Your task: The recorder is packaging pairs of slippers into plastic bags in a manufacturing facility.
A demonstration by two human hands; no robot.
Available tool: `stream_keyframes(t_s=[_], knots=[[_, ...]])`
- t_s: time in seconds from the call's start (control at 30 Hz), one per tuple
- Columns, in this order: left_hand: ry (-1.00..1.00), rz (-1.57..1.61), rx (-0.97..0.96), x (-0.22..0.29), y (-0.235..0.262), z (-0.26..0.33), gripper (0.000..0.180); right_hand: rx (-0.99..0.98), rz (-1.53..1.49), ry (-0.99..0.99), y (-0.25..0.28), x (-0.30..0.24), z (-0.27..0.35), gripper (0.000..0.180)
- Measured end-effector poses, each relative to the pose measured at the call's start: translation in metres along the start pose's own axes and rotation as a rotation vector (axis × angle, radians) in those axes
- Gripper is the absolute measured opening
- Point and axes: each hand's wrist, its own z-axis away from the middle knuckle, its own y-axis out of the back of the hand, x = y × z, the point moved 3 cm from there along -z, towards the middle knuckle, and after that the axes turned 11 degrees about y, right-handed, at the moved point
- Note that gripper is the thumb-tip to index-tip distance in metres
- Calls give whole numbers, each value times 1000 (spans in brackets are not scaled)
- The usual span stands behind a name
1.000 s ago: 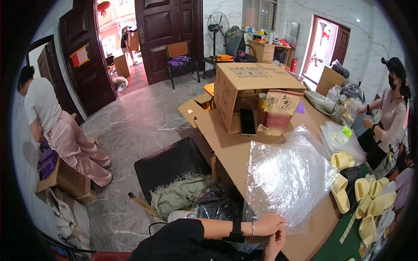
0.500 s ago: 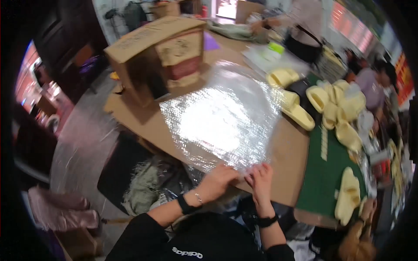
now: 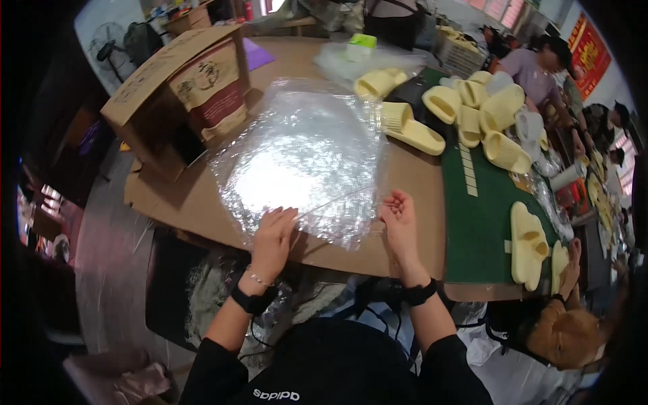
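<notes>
Clear plastic bag (image 3: pixel 304 158) lies flat on brown table (image 3: pixel 412 182), near edge | left hand (image 3: pixel 272 234) flat on bag's near edge, fingers spread, gripping nothing | right hand (image 3: pixel 399 219) at bag's right corner, fingers loosely curled, grip unclear | cardboard box (image 3: pixel 177 94) beyond, left | pale yellow slippers (image 3: pixel 466 111) right, some on green mat (image 3: pixel 482 223).

We see a brown table (image 3: pixel 418 182) carrying a clear plastic sheet (image 3: pixel 304 155). Left of the sheet stands an open cardboard box (image 3: pixel 182 88). Right of it lie a green mat (image 3: pixel 482 216) and pale yellow slippers (image 3: pixel 472 111).
</notes>
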Motion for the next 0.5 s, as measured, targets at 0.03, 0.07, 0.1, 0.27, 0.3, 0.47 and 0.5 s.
stream_keyframes(t_s=[0.03, 0.07, 0.1, 0.27, 0.3, 0.47, 0.5], knots=[[-15, 22, -35, 1, 1, -1, 24, -2, 23, -37, 6, -6, -5, 38], [-34, 40, -56, 3, -1, -1, 24, 26, 39, -30, 16, -11, -11, 38], [-86, -10, -74, 10, -2, -1, 24, 37, 88, -23, 28, -22, -17, 38], [-195, -127, -139, 12, -18, 5, 25, 183, 429, 116, 120, -56, -34, 38], [-179, -126, -157, 12, -20, 4, 25, 278, 546, 143, 152, -58, -33, 42], [-239, -160, -255, 26, -33, -2, 26, 765, 1403, -53, 331, -81, -12, 49], [-251, -181, -282, 29, -36, -2, 27, 772, 1430, -62, 378, -82, -4, 48]])
